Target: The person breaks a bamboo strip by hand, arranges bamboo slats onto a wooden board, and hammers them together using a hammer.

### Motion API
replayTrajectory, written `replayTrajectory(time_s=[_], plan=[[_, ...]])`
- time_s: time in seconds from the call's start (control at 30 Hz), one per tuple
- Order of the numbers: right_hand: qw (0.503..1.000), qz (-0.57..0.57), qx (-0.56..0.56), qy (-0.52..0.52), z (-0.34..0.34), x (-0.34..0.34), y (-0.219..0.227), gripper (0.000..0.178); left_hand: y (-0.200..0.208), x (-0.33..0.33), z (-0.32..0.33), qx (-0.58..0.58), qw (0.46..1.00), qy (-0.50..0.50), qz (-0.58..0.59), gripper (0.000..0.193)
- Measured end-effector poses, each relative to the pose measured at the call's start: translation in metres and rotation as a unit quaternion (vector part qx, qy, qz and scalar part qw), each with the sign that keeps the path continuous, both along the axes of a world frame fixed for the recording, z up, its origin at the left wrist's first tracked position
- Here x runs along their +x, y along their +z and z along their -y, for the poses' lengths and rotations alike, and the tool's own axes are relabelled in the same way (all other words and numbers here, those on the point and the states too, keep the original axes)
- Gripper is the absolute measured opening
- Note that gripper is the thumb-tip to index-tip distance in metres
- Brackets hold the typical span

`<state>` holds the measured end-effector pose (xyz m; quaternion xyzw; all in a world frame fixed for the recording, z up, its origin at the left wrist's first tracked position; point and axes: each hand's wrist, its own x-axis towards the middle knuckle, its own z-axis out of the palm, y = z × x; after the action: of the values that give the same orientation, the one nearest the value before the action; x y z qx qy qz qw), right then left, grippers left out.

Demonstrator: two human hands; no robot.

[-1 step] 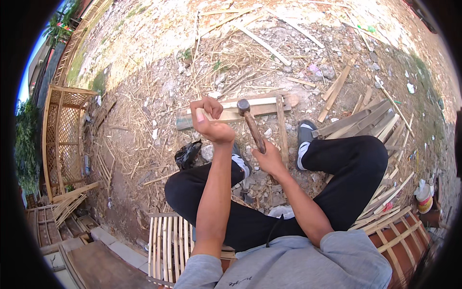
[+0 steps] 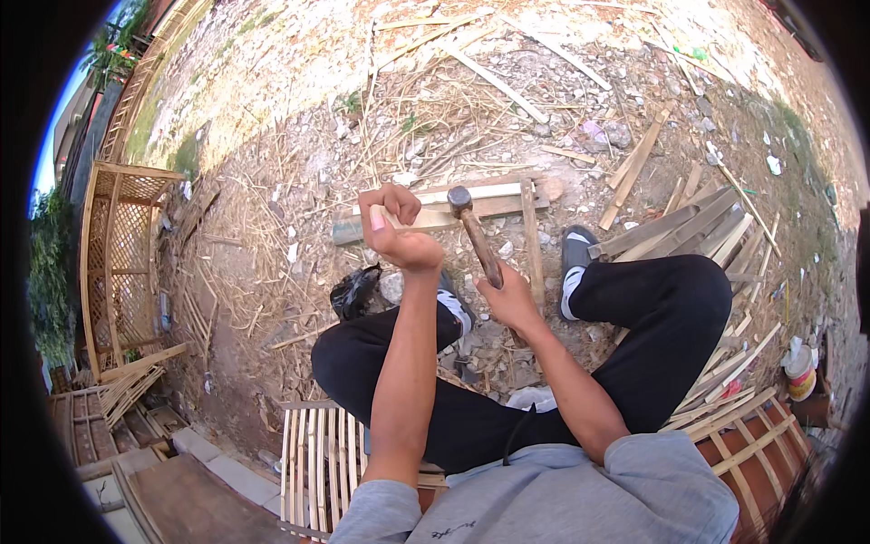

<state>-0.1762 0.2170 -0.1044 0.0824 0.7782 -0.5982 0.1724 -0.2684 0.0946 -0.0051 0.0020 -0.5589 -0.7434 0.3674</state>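
My left hand (image 2: pixel 404 243) is closed, its fingers curled round a pale wooden strip (image 2: pixel 433 219) that shows between thumb and fingers and runs off to the right. In my right hand (image 2: pixel 509 301) is a hammer (image 2: pixel 478 240), gripped by its worn wooden handle. The hammer's dark metal head points up and away, over the right end of the strip. Beneath both hands a thick wooden plank (image 2: pixel 521 205) lies on the ground, with a pale batten along it. A narrow board (image 2: pixel 531 245) crosses the plank's right end, left of my right shoe.
Boards (image 2: pixel 693 227) are piled beyond my right knee. A black plastic bag (image 2: pixel 353 292) lies by my left knee. Slatted wooden panels (image 2: pixel 317 462) are at lower left. A lattice frame (image 2: pixel 118 263) stands at far left. At right is a small bucket (image 2: pixel 799 374). Stones and wood scraps cover the ground.
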Motion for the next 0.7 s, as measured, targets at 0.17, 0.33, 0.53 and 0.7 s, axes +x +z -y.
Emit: replayTrajectory(time_s=[0.17, 0.33, 0.53, 0.7], plan=[[0.999, -0.041, -0.023, -0.02, 0.002, -0.012, 0.048, 0.027, 0.002, 0.003, 0.001, -0.019, 1.0, 0.002, -0.006, 0.032], [1.0, -0.009, 0.009, -0.009, 0.002, -0.002, 0.009, 0.024, 0.003, 0.006, -0.003, -0.012, 1.0, -0.015, -0.008, 0.033], [0.996, 0.063, 0.063, 0.0, -0.004, 0.015, -0.056, 0.031, -0.031, 0.009, -0.007, -0.098, 0.993, -0.026, 0.059, 0.034], [1.0, 0.012, 0.015, 0.016, 0.007, -0.005, 0.001, 0.03, 0.021, 0.014, 0.026, 0.034, 0.999, 0.03, -0.005, 0.034]])
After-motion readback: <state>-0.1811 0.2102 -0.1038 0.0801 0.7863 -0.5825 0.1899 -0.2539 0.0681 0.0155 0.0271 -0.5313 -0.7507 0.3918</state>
